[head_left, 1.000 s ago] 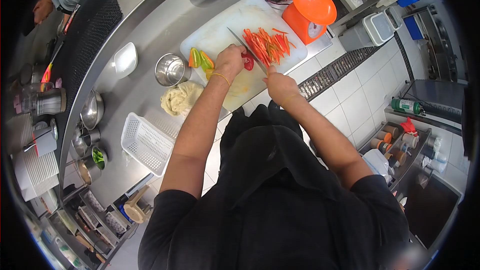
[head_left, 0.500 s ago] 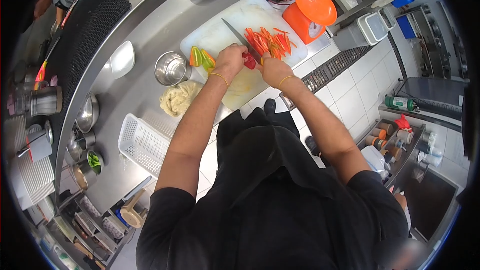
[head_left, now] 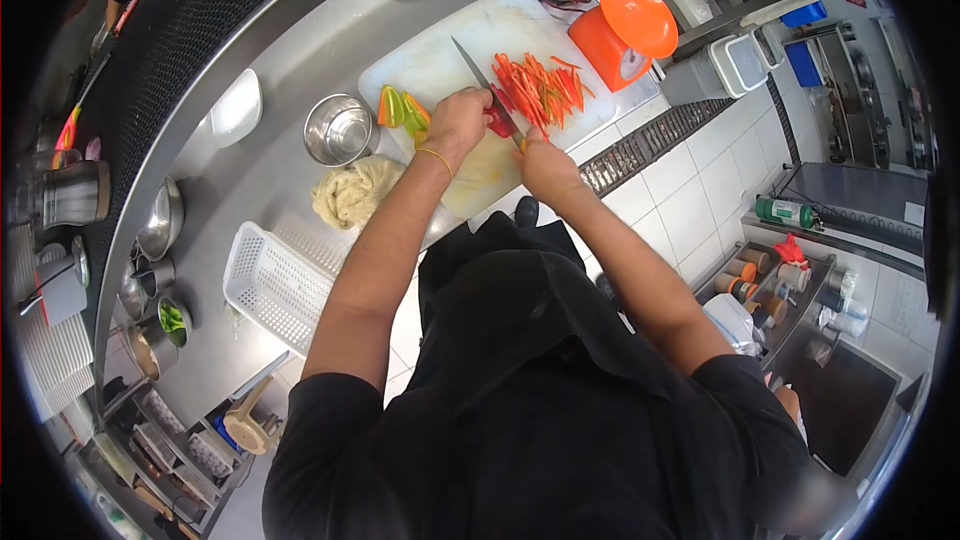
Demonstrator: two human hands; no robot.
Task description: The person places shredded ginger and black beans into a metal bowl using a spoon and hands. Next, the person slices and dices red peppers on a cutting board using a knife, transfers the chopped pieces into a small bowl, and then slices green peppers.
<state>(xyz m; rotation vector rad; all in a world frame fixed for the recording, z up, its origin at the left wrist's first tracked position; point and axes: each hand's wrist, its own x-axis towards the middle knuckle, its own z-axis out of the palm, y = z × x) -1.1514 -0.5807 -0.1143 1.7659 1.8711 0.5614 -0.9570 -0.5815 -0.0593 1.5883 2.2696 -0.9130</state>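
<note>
My left hand (head_left: 461,120) is closed on a red bell pepper piece (head_left: 499,121), pressing it to the white cutting board (head_left: 415,62). In my right hand (head_left: 549,171) is the handle of a long kitchen knife (head_left: 470,62); its blade lies alongside the pepper piece, tip pointing to the far side of the board. Cut red pepper strips (head_left: 541,90) form a loose pile beyond the blade, on the right. Green and orange pepper pieces (head_left: 404,110) rest on the board left of my left hand. My fingers partly cover the piece and the handle.
An orange kitchen scale (head_left: 608,48) stands at the board's right end. Left of the board are a steel bowl (head_left: 340,130), a crumpled cloth (head_left: 355,190), a white perforated basket (head_left: 275,275) and a white container (head_left: 237,108). A steel rail (head_left: 190,95) borders the counter.
My right hand has drawn slightly down and toward me with the knife. More of the blade's near end shows beside the pepper piece. My left hand stays on the piece.
</note>
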